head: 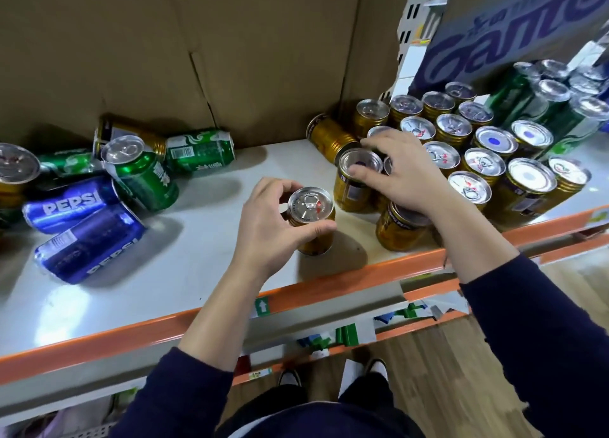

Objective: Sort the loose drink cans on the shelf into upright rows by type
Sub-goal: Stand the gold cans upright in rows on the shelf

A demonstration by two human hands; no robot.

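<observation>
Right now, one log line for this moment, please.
left hand: grips upright gold can | right hand: touches standing gold cans | blue cans: lying

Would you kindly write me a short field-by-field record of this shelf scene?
left hand: grips one upright gold can near its top
right hand: on the tops of the gold can rows, grip unclear
unsorted pile: Pepsi cans and green cans, lying or tilted at left
shelf: white, orange front edge

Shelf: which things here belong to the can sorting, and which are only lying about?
Job: gold can in left hand; upright gold cans; loose blue cans; loose green cans.
Lying about: cardboard wall; blue sign; paper scraps below.
</observation>
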